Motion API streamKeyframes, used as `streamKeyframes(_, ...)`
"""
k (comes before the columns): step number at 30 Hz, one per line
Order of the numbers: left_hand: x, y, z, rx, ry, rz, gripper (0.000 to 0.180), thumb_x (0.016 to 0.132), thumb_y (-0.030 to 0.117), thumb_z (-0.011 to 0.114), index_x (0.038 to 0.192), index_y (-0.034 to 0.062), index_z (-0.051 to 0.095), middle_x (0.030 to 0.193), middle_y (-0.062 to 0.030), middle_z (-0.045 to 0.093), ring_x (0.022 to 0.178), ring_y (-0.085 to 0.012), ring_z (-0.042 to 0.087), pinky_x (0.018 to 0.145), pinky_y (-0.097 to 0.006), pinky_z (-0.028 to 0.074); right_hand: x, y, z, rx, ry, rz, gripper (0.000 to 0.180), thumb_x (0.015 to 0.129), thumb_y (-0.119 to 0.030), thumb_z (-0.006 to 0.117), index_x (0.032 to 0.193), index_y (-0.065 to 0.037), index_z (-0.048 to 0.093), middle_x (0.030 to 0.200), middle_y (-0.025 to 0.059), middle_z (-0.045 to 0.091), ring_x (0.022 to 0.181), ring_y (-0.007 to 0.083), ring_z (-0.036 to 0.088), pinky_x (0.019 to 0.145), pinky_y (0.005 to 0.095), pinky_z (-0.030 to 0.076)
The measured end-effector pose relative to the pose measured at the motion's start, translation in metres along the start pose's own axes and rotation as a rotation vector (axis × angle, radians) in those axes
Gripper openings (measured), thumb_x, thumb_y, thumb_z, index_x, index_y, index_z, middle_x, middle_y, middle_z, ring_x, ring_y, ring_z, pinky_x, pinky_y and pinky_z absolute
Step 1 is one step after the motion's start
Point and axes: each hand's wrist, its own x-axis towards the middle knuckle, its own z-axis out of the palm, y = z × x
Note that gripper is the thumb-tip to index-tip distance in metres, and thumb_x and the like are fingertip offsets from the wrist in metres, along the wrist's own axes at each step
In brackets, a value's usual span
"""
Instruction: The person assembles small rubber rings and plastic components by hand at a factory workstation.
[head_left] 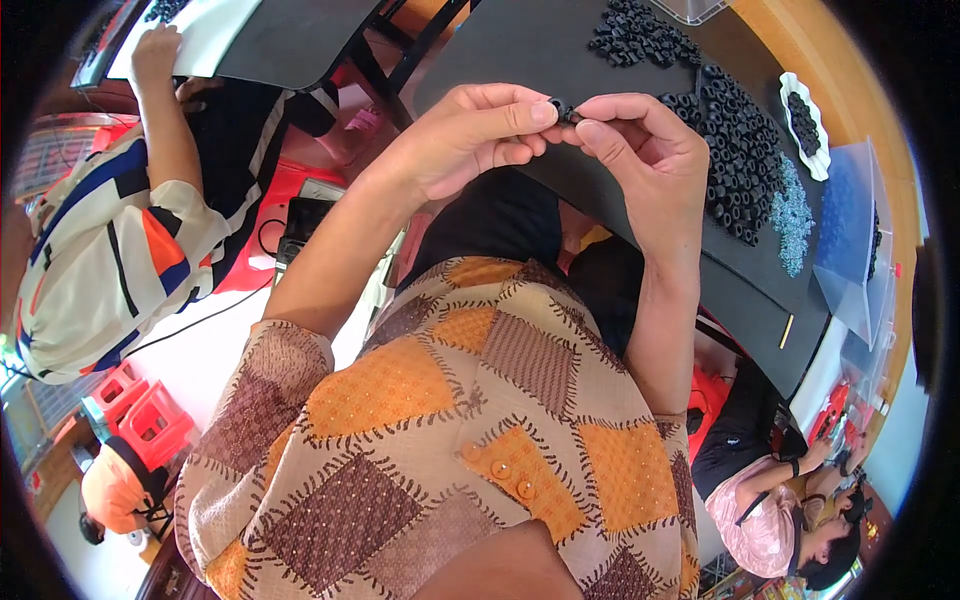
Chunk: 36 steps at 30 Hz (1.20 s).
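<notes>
My left hand (470,140) and my right hand (655,155) meet above the near edge of the dark table. Between their fingertips is a small black part (563,111), rounded and ring-like on its left side. The left thumb and forefinger pinch it from the left, and the right thumb and forefinger close on its right end. Fingertips cover much of it, so I cannot tell whether it is one piece or two. Just beyond my right hand lies a big heap of black ring-shaped parts (738,165).
Farther back sits another pile of black pieces (640,35). Small clear bluish pieces (791,220) lie right of the heap, near a white scalloped dish (819,165) and a translucent blue bin (848,215). Co-workers sit at left (110,260) and lower right (755,505).
</notes>
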Motion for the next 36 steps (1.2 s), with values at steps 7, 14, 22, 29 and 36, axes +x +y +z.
streamKeyframes(7,-0.005,0.002,0.005,0.063,0.071,0.032,0.02,0.095,0.012,0.067,0.112,0.0021,0.069,0.097,-0.0081,0.073,0.08,-0.0086,0.068,0.073,-0.019,0.057,-0.001,-0.003,0.003,-0.132,0.019,-0.056,0.009,0.089,0.002,0.067,0.098,0.001,0.069,0.085,0.0056,0.072,0.083,0.0098,0.069,0.071,0.0204,0.052)
streamKeyframes(14,-0.009,0.003,0.005,0.146,0.119,0.08,0.021,0.094,0.009,0.066,0.114,0.0019,0.069,0.098,-0.0101,0.073,0.079,-0.009,0.069,0.074,-0.021,0.058,-0.002,0.001,0.01,-0.045,0.034,-0.083,0.008,0.09,0.003,0.066,0.098,0.001,0.067,0.088,0.0058,0.071,0.083,0.0113,0.069,0.072,0.0213,0.052)
streamKeyframes(22,-0.011,0.003,0.002,0.073,0.098,0.074,0.021,0.095,0.011,0.066,0.114,0.0024,0.069,0.099,-0.0115,0.073,0.082,-0.0106,0.07,0.076,-0.021,0.058,-0.001,-0.002,0.016,-0.01,0.023,-0.079,0.008,0.092,0.004,0.063,0.099,0.002,0.066,0.089,0.0058,0.07,0.085,0.0122,0.07,0.074,0.0223,0.053)
streamKeyframes(29,-0.012,0.001,0.004,0.07,0.096,0.103,0.019,0.095,0.012,0.066,0.112,0.0033,0.069,0.099,-0.0109,0.073,0.081,-0.0099,0.07,0.075,-0.02,0.058,-0.001,-0.001,0.017,-0.021,0.021,-0.105,0.006,0.092,0.003,0.063,0.098,0.003,0.064,0.088,0.0054,0.069,0.085,0.012,0.069,0.074,0.0223,0.053)
streamKeyframes(36,-0.015,0.0,0.011,0.175,0.194,0.158,0.018,0.091,0.007,0.07,0.109,0.003,0.07,0.097,-0.0093,0.073,0.081,-0.0095,0.069,0.075,-0.021,0.059,-0.001,0.002,0.018,0.052,0.027,-0.058,0.005,0.093,0.001,0.063,0.098,0.002,0.064,0.089,0.0061,0.069,0.084,0.0112,0.068,0.075,0.0229,0.054)
